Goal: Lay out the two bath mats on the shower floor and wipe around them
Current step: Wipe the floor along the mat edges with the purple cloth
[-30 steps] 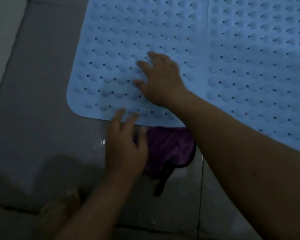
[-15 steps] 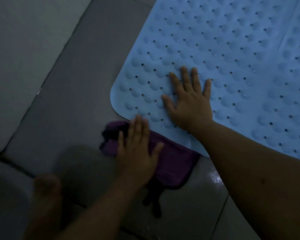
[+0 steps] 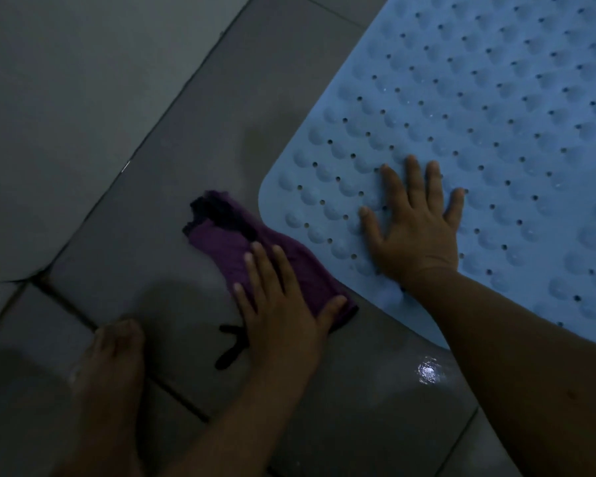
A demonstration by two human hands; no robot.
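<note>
Left hand [image 3: 283, 311] flat on cloth [image 3: 255, 249], right hand [image 3: 417, 232] — mat [image 3: 496, 115]

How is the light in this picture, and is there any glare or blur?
Head view: dim and bluish overall; one bright glare spot on the wet floor tile near the blue mat; the bare foot at lower left is soft and blurred; the purple cloth under the left hand has dark folds that lose detail.

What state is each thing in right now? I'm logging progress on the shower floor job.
blue bath mat: flat on the floor, rounded corner down.
purple cloth: crumpled, beside the mat's corner.
left hand: open, flat on the cloth.
right hand: open, fingers spread, pressing the mat.
tiled floor: wet glint near the mat.
</note>
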